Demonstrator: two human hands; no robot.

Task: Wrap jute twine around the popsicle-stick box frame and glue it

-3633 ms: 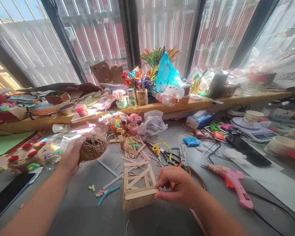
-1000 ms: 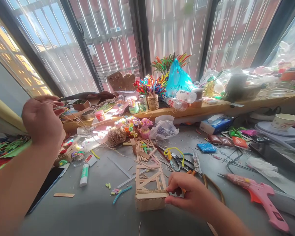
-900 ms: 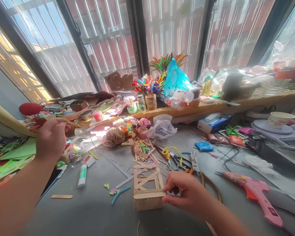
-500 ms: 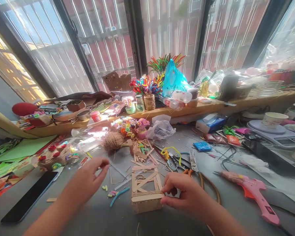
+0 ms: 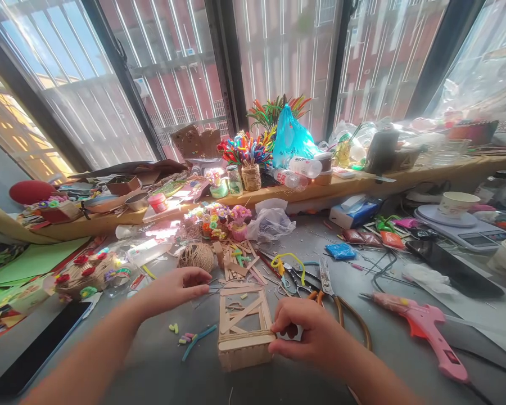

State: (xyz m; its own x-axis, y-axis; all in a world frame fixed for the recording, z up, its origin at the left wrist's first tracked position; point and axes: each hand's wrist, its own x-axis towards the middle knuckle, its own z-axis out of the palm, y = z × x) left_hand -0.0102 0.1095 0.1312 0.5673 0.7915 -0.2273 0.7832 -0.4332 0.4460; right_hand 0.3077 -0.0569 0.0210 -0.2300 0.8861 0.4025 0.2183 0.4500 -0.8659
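Observation:
A small box of wooden craft sticks, with a stick frame and a diagonal brace on top, sits on the grey table. Twine runs across its near side, above the front wall. My right hand pinches the right end of the box by the twine, fingers and thumb closed on that corner. Past the frame's upper left corner hovers my left hand, its fingers curled toward the thumb; any strand between the tips is too fine to make out. A ball of twine lies behind it.
Scissors and brown-handled shears lie right of the box, then a pink glue gun. Loose craft sticks are piled behind. Blue pipe cleaner pieces lie left, beyond them a phone.
My left hand has moved right, closer to the frame's upper left corner. My right hand stays at the box's right corner. The whole view has shifted slightly.

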